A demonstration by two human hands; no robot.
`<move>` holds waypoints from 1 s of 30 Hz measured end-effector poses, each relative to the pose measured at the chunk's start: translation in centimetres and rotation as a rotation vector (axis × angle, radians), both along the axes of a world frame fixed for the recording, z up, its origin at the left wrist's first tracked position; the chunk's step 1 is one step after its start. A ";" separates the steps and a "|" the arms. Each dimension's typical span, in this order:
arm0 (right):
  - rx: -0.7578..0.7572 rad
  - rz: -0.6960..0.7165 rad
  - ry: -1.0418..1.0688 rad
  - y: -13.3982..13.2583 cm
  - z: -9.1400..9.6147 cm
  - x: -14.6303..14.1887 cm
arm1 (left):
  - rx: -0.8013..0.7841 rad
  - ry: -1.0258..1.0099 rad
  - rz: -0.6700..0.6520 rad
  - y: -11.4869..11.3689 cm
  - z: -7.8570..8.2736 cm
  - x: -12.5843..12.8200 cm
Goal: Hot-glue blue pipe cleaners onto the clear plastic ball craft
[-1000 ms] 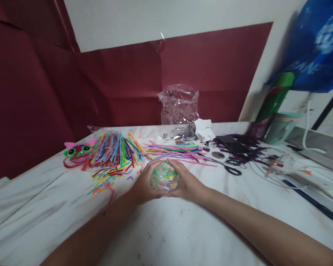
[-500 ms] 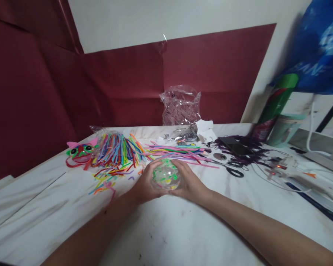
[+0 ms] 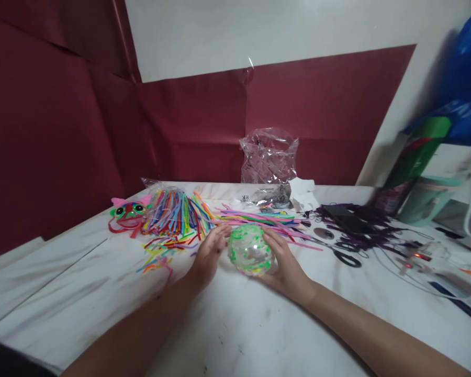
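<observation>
Holding the green-flecked clear ball [image 3: 250, 252] in front of the coloured strips [image 3: 170, 212], your right hand [image 3: 289, 269] cups it; your left hand's [image 3: 208, 257] grip is released just beside it. Best support it evenly, squeezing gently, clear of the scissors [image 3: 336, 253].

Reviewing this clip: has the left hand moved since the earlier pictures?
Yes, slightly: the left hand has shifted leftward, closer to the bag of coloured sticks, which lies on the table.
</observation>
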State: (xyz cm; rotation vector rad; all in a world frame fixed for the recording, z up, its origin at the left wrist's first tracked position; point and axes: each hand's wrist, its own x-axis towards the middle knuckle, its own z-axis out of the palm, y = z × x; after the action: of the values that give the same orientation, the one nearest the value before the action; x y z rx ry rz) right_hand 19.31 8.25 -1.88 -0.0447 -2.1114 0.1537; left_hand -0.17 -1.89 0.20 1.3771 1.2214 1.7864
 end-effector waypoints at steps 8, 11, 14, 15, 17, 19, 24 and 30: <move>0.165 0.016 -0.030 -0.2 0.2 0.2 | -0.170 -0.319 -0.476 -1.2 0.9 2.3; 0.197 0.031 -0.047 -0.5 0.5 0.2 | -0.178 -0.354 -0.476 -1.3 1.1 2.8; 0.186 0.052 -0.089 -0.5 0.7 0.3 | -0.128 -0.346 -0.441 -1.2 1.1 2.6; 0.163 0.059 -0.119 -0.5 0.8 0.3 | -0.112 -0.333 -0.410 -1.1 1.1 2.4; 0.051 0.074 -0.195 -0.3 0.8 0.5 | -0.072 -0.240 -0.319 -1.0 1.1 1.8; -0.143 0.095 -0.246 0.0 0.6 0.5 | -0.008 -0.047 -0.211 -1.0 1.0 1.2; -0.788 0.251 -0.238 -0.4 0.1 -0.1 | 0.048 0.347 -0.041 -1.0 0.2 0.7; -1.044 0.430 -0.104 -1.3 0.9 -1.1 | 0.008 0.418 -0.110 -0.8 -0.8 1.0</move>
State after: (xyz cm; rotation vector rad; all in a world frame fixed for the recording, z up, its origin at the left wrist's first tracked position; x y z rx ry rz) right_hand 18.19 6.91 -0.96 -0.2178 -1.8923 1.5088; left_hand 0.86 -2.69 -0.59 1.8478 1.3130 1.4724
